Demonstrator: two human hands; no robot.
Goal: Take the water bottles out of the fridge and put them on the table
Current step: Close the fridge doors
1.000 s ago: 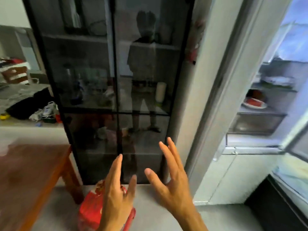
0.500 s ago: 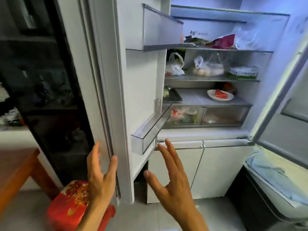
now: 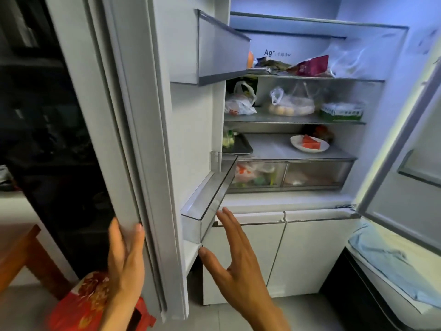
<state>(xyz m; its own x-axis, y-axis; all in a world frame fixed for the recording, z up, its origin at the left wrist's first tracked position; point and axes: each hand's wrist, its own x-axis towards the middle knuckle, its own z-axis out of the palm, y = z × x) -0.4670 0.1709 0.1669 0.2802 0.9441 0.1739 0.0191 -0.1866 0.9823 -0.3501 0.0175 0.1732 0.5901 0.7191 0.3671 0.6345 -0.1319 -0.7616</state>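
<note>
The white fridge (image 3: 284, 201) stands open with its lit shelves in view. I see no water bottle on the shelves or in the door bins. The left fridge door (image 3: 133, 139) is edge-on to me, and my left hand (image 3: 126, 256) grips its edge low down, thumb on the near face. My right hand (image 3: 238, 266) hovers open with fingers spread, just below the lower door bin (image 3: 210, 194), which looks empty. A corner of the wooden table (image 3: 19, 249) shows at the far left.
Bagged food fills the upper shelves and a plate of watermelon (image 3: 310, 143) sits lower down. A red stool (image 3: 81, 304) stands by my left forearm. The right fridge door (image 3: 405, 187) hangs open above a dark appliance with a blue cloth (image 3: 386, 266). A dark glass cabinet (image 3: 47, 139) lies left.
My view swung right from the glass cabinet to the open fridge. My left hand moved onto the left door's edge and closed on it; my right hand rose toward the lower bin.
</note>
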